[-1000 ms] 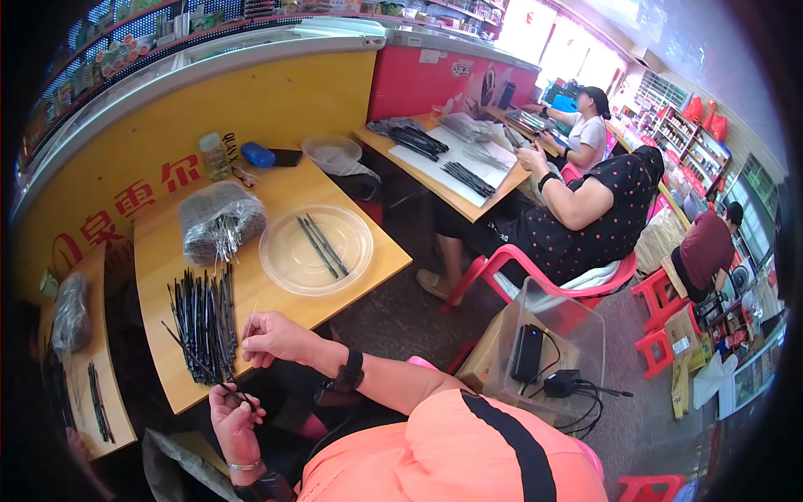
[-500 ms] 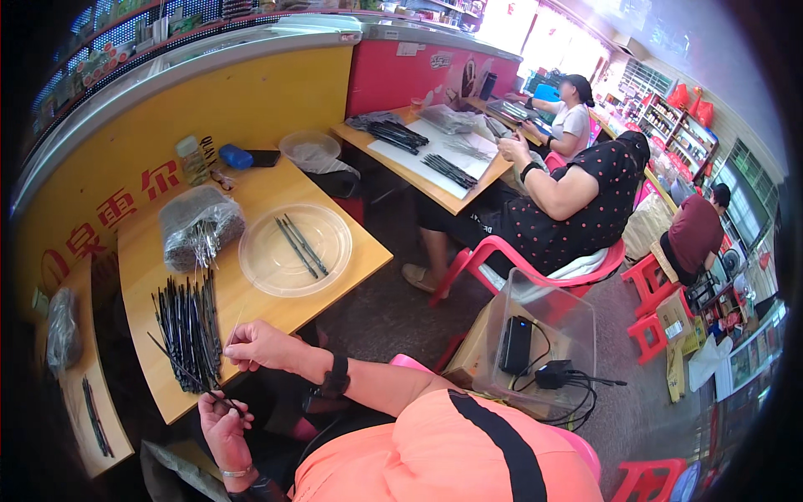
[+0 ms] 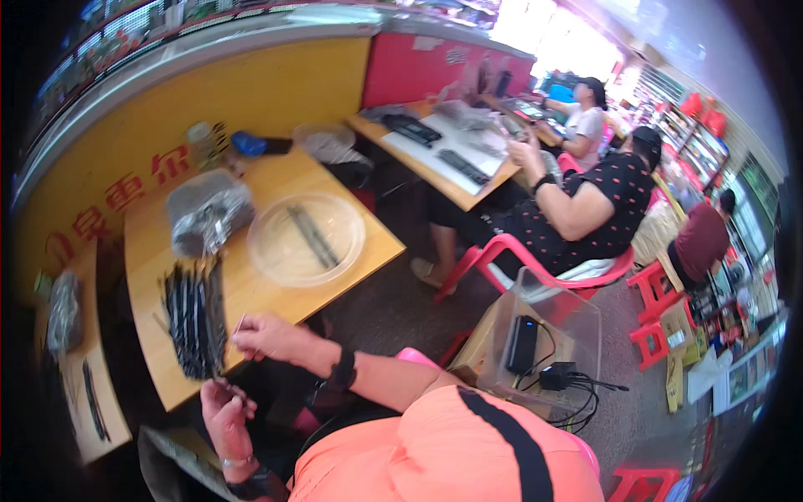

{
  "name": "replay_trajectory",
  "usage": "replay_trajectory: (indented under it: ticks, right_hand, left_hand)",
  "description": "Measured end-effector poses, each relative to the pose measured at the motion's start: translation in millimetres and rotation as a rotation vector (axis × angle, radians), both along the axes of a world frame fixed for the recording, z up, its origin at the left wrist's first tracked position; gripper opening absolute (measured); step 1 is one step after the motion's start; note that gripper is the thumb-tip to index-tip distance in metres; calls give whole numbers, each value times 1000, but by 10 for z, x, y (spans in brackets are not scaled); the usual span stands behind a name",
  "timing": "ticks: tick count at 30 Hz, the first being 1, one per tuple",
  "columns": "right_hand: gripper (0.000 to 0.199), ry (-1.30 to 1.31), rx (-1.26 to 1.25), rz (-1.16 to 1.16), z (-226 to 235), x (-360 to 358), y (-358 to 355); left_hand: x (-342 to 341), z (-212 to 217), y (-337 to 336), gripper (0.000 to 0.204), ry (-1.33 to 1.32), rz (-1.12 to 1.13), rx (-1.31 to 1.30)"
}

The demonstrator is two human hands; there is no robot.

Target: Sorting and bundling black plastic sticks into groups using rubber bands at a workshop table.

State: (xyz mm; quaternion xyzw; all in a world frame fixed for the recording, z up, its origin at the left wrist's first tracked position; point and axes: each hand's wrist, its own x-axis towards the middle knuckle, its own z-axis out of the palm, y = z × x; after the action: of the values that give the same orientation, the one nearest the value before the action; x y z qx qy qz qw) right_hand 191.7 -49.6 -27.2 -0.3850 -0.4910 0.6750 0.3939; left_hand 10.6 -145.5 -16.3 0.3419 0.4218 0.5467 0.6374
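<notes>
At table (image 3: 378, 243) | two hands (image 3: 269, 338) | one pile (image 3: 192, 322) | one tray (image 3: 272, 243) | two strips (image 3: 309, 238)

I can pass along the bare strip of table (image 3: 240, 294) between the black bundle (image 3: 192, 322) and the round plastic dish (image 3: 269, 243), though my right hand (image 3: 266, 337) crowds its end at the front edge and the grey bag (image 3: 205, 209) crowds its far end. More bare wood lies at the right corner, past the dish. My left hand (image 3: 227, 418) blocks the front edge by the bundle's near end.
</notes>
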Motion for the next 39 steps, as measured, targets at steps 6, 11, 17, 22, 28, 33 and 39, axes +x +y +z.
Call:
replay_trajectory:
  ticks: [6,11,17,22,28,33,39]
  right_hand:
    - [23,27,-87,-23,83,102,-47]
    - [19,86,-160,46,138,63,-147]
    - [18,117,-169,98,68,-42,-202]
    - [17,60,-148,146,53,-71,-223]
    - [18,62,-124,184,81,-82,-252]
    - [18,103,-118,228,56,-67,-250]
    - [17,131,-136,247,37,-76,-249]
  left_hand:
    - [170,89,147,32,-84,-112,-4]
    - [70,-18,131,38,-121,-116,-21]
    - [-6,-34,108,38,-253,-113,-46]
    - [-29,-50,100,38,-272,-121,-38]
    - [-32,-85,108,37,-296,-126,-32]
    - [-22,-88,115,37,-311,-128,-47]
    - [-19,-71,106,38,-293,-129,-44]
